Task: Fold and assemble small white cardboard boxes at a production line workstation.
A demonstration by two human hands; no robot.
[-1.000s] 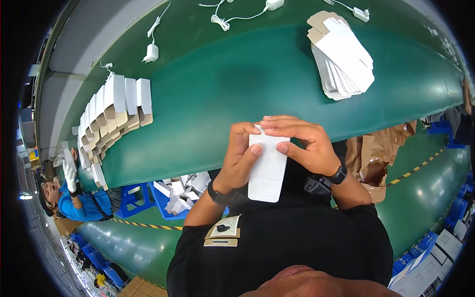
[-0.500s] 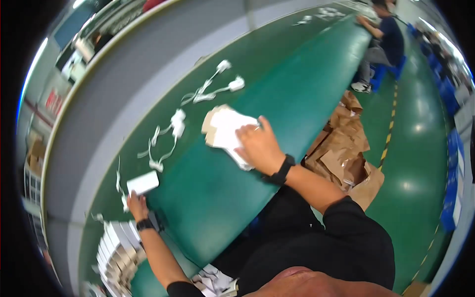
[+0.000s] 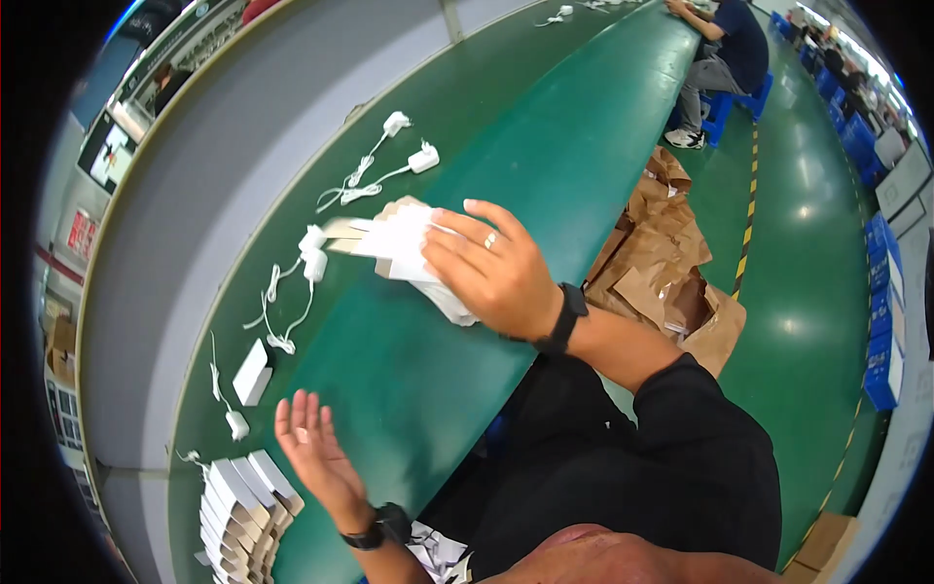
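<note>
My right hand is over a pile of flat white cartons on the green work surface. Its fingers hold the top white carton, whose loose flaps stick out to the left, slightly blurred. My left hand hovers nearer to me with its fingers apart and nothing in it. Beyond that hand, a closed white box sits by a white charger with its cable. A row of white cartons with tan open ends stands at the lower left.
More white chargers with cables lie along the raised far strip, below a grey wall. Crumpled brown paper lies right of the table. A co-worker sits on a blue stool at the far end. Blue boxes line the right.
My left hand has let go of the white box and drawn back toward me. The box now stands by the charger. My right hand has shifted the top carton left, its flaps now showing.
</note>
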